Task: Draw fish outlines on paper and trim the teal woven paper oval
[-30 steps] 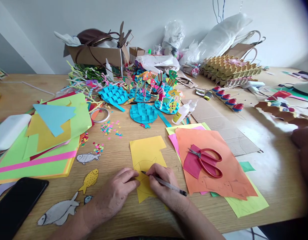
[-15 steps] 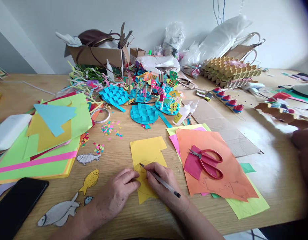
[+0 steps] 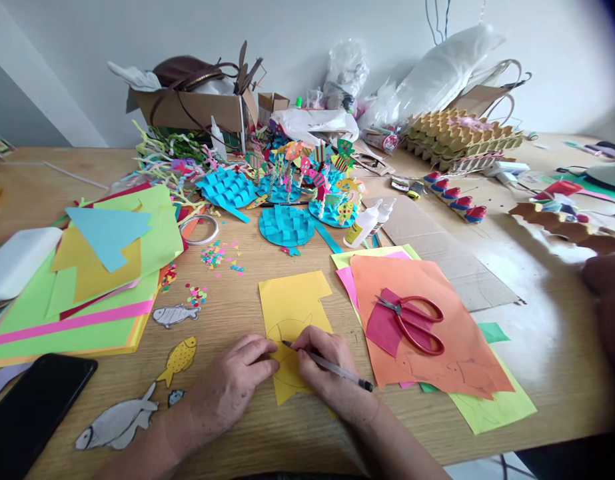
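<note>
A yellow paper [image 3: 292, 293] with a pencil-like fish outline lies on the wooden table in front of me. My right hand [image 3: 327, 367] is closed around a pen [image 3: 337, 369], its tip on the paper inside the outline. Resting on the paper's left edge, my left hand [image 3: 240, 380] has its fingers apart and holds nothing. To its left lie a yellow dotted paper fish [image 3: 177, 360], a striped white one [image 3: 176, 315] and a larger grey-white one [image 3: 114, 420].
Red-handled scissors [image 3: 420, 323] lie on orange paper [image 3: 437, 280] at right. Coloured sheets [image 3: 102, 327] and a black phone [image 3: 37, 413] are at left. Glue bottles [image 3: 362, 227] and woven blue discs [image 3: 286, 227] stand farther back. Part of another person shows at the right edge.
The pen tip has moved slightly down and right on the yellow paper, and the pen leans lower. My left hand has stayed on the paper.
</note>
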A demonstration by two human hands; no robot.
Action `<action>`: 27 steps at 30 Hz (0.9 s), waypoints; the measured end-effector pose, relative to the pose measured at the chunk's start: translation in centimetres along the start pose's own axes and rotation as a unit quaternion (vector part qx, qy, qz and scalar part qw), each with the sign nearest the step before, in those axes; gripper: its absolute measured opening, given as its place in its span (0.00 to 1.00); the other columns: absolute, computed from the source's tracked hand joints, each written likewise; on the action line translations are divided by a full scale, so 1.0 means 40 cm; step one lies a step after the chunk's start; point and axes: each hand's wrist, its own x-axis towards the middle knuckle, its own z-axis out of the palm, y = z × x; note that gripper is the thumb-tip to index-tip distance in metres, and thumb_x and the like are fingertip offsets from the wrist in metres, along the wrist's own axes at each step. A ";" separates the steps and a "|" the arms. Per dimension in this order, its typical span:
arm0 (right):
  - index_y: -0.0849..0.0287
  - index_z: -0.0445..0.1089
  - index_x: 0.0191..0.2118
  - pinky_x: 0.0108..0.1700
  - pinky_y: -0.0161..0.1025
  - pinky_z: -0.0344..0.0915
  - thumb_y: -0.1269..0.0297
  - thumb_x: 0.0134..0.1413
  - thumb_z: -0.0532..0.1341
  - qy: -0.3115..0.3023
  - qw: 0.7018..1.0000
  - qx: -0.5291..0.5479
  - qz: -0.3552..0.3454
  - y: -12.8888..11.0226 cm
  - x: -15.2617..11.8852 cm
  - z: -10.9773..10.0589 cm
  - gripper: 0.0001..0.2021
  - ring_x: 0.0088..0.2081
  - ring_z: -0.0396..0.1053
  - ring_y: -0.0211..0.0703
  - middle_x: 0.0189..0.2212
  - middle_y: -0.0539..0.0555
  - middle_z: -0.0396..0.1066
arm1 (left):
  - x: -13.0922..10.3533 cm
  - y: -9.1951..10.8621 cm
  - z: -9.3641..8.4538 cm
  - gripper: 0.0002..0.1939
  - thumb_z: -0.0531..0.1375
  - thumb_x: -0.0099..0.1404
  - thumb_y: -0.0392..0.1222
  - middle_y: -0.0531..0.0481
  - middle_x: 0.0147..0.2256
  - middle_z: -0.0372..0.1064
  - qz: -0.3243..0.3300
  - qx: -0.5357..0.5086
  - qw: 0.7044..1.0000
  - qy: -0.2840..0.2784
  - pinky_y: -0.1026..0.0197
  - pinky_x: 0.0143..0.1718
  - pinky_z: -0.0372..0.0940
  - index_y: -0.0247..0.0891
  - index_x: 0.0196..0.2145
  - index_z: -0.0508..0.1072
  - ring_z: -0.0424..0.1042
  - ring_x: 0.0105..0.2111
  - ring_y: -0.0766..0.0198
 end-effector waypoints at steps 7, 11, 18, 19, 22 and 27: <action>0.57 0.63 0.25 0.22 0.31 0.54 0.74 0.42 0.51 0.004 1.000 0.003 0.011 0.008 -0.002 0.003 0.07 0.17 0.56 0.33 0.15 0.43 0.58 | -0.001 -0.003 0.007 0.14 0.48 0.69 0.33 0.47 0.40 0.68 0.015 0.017 0.999 0.025 0.63 0.43 0.65 0.37 0.37 0.72 0.66 0.43 0.63; 0.57 0.63 0.26 0.23 0.31 0.55 0.74 0.43 0.51 0.002 1.000 -0.005 0.007 0.008 -0.001 0.002 0.06 0.18 0.58 0.34 0.16 0.44 0.59 | 0.002 0.000 0.003 0.14 0.47 0.69 0.33 0.46 0.39 0.68 0.017 0.018 0.999 0.025 0.63 0.42 0.66 0.36 0.36 0.73 0.66 0.42 0.63; 0.57 0.64 0.27 0.23 0.31 0.55 0.74 0.45 0.52 0.007 1.000 0.002 0.011 0.010 -0.001 0.002 0.06 0.18 0.58 0.34 0.16 0.44 0.59 | -0.002 0.003 0.001 0.14 0.48 0.68 0.30 0.46 0.40 0.68 0.003 0.011 1.000 0.013 0.62 0.43 0.66 0.37 0.36 0.73 0.67 0.42 0.62; 0.57 0.64 0.28 0.23 0.31 0.55 0.74 0.46 0.52 0.009 1.000 0.003 0.011 0.011 -0.001 0.003 0.06 0.18 0.58 0.34 0.16 0.44 0.60 | -0.002 0.002 0.001 0.14 0.48 0.67 0.30 0.47 0.41 0.68 -0.001 0.008 1.000 0.010 0.62 0.42 0.67 0.37 0.36 0.73 0.67 0.42 0.62; 0.58 0.65 0.30 0.23 0.31 0.56 0.72 0.49 0.53 0.004 1.000 0.004 0.008 0.013 0.001 0.007 0.05 0.19 0.59 0.34 0.17 0.45 0.62 | 0.000 0.002 0.002 0.14 0.49 0.66 0.28 0.47 0.41 0.68 -0.007 0.004 1.000 0.003 0.62 0.43 0.67 0.38 0.36 0.73 0.67 0.43 0.62; 0.59 0.66 0.31 0.25 0.31 0.58 0.71 0.51 0.53 -0.003 1.000 -0.002 0.009 0.016 0.004 0.009 0.06 0.20 0.63 0.35 0.19 0.47 0.66 | 0.002 0.004 -0.001 0.13 0.49 0.66 0.28 0.47 0.41 0.68 -0.005 0.004 1.000 -0.001 0.63 0.43 0.67 0.37 0.36 0.73 0.67 0.43 0.62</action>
